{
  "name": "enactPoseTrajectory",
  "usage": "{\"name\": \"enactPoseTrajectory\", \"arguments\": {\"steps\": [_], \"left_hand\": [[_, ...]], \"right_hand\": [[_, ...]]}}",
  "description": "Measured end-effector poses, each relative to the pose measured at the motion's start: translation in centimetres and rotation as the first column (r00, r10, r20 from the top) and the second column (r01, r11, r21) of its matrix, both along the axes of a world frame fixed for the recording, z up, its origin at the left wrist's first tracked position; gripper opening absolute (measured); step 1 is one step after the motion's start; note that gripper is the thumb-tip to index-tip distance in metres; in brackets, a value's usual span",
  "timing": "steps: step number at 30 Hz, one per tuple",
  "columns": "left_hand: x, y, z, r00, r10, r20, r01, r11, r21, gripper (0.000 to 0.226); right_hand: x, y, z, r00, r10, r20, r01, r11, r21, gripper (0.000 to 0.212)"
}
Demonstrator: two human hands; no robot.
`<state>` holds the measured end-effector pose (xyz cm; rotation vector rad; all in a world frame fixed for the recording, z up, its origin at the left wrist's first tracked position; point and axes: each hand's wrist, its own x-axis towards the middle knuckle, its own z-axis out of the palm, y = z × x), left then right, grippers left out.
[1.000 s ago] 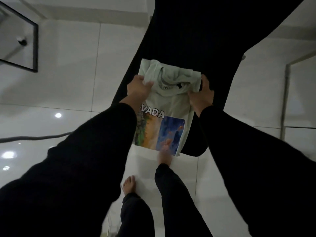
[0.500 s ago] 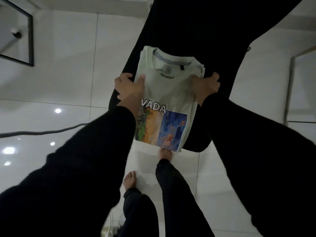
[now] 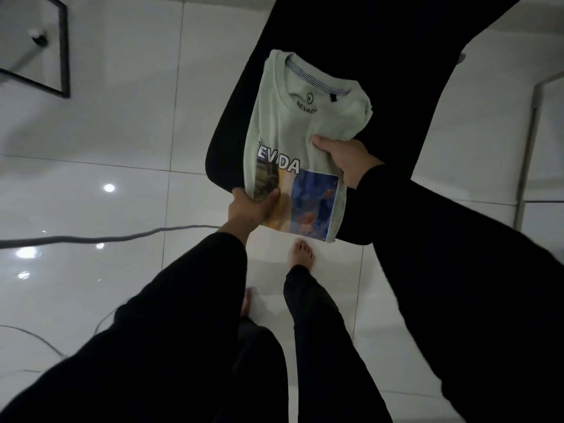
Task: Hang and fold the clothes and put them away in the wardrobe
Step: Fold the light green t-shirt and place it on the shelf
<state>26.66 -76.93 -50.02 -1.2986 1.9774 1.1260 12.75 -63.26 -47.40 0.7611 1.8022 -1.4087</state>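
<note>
A pale green T-shirt (image 3: 283,138), folded into a narrow rectangle with its collar away from me, lies on a black surface (image 3: 396,71). It carries the word NEVADA and a colourful picture print. My left hand (image 3: 251,206) pinches the shirt's near left corner, thumb on top of the print. My right hand (image 3: 348,160) grips the shirt's right edge at mid-length, thumb on top and fingers hidden beneath the cloth. The near end of the shirt overhangs the black surface's edge.
Glossy white floor tiles (image 3: 128,123) surround the black surface. A grey cable (image 3: 91,239) runs across the floor at left. A black-framed panel (image 3: 61,56) stands at the upper left, a pale frame (image 3: 531,132) at right. My bare feet (image 3: 300,254) stand just below the shirt.
The collar end has been smoothed flat. My left hand has slid from the shirt's upper left side down to its near left corner; my right hand has moved down its right edge.
</note>
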Motion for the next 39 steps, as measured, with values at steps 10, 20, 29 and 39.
{"name": "enactPoseTrajectory", "arguments": {"steps": [10, 20, 29, 39], "left_hand": [[2.7, -3.0, 7.3, 0.99, -0.122, 0.07, 0.064, 0.832, 0.551, 0.076], [1.9, -1.3, 25.6, 0.861, 0.416, -0.294, 0.087, 0.447, 0.89, 0.039], [2.7, 12.9, 43.5, 0.813, 0.156, -0.561, 0.529, 0.203, 0.824, 0.048], [10.6, 34.0, 48.6, 0.755, -0.218, -0.619, 0.636, 0.011, 0.771, 0.03]], "right_hand": [[3.1, 0.2, 8.2, 0.939, -0.312, -0.143, 0.291, 0.945, -0.149, 0.045], [11.2, 7.8, 27.5, 0.523, -0.771, -0.364, 0.633, 0.637, -0.439, 0.05], [22.0, 20.9, 43.9, 0.067, -0.933, -0.353, 0.685, 0.3, -0.664, 0.062], [38.0, 37.5, 45.8, -0.321, -0.869, -0.377, 0.753, 0.007, -0.658, 0.064]]}}
